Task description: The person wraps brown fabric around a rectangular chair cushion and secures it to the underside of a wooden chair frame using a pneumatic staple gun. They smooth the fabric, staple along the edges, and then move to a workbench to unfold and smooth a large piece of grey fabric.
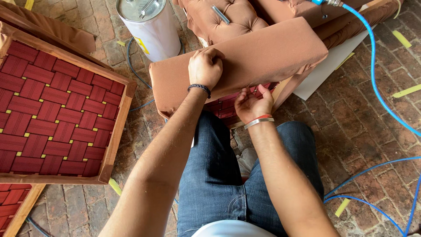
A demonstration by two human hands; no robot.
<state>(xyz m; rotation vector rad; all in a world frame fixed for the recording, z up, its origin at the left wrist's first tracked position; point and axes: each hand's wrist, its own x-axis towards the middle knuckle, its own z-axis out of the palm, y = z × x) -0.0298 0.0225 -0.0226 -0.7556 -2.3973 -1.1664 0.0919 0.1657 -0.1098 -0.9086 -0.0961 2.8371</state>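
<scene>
A chair frame with a brown padded front rail point(263, 55) lies tipped in front of my knees. My left hand point(204, 66), a dark bracelet on its wrist, is closed into a fist and presses on the top of the brown fabric. My right hand point(251, 103), with a metal and a red bangle, reaches under the lower edge of the rail and pinches the fabric there, next to the red webbing point(224, 107) of the seat. A tufted brown cushion point(221, 19) lies beyond, with a small metal piece point(220, 14) on it.
A wooden seat frame with woven red webbing point(57, 109) lies on the brick floor at left. A white metal can point(151, 26) stands at the top. A blue air hose point(372, 70) runs down the right side. Yellow strips point(405, 91) lie scattered; a white board point(329, 66) lies under the chair.
</scene>
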